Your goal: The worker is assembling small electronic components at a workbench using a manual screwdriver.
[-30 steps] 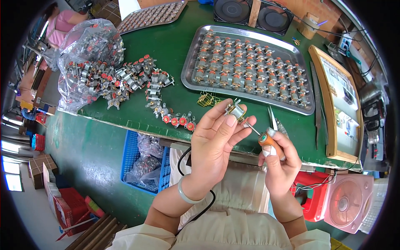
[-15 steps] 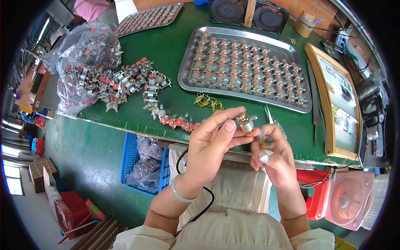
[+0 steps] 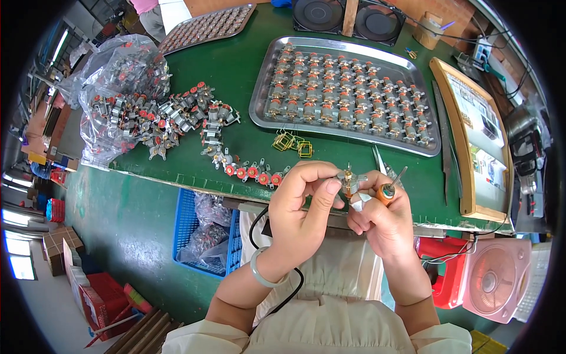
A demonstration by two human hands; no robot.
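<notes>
My left hand pinches a small metal coil part with side tabs and a copper-coloured middle. A thin pin sticks up from the part. My right hand, with white tape on the thumb, is closed around an orange-handled screwdriver. The tool's metal shaft points up and to the right, away from the part; its exact tip shape is too small to tell. The right thumb and fingers are close against the part's lower right side. Just beyond the hands lie tweezers and several yellow wire frames.
A metal tray holds rows of similar parts; a second tray stands farther left. Loose parts spill from a plastic bag, trailing toward my left hand. A wooden frame lies at right. Below is a blue crate.
The part has turned in my left fingers, so its pin points upward. My right hand has rotated and moved closer; the screwdriver's shaft, blurred before, now points up and right.
</notes>
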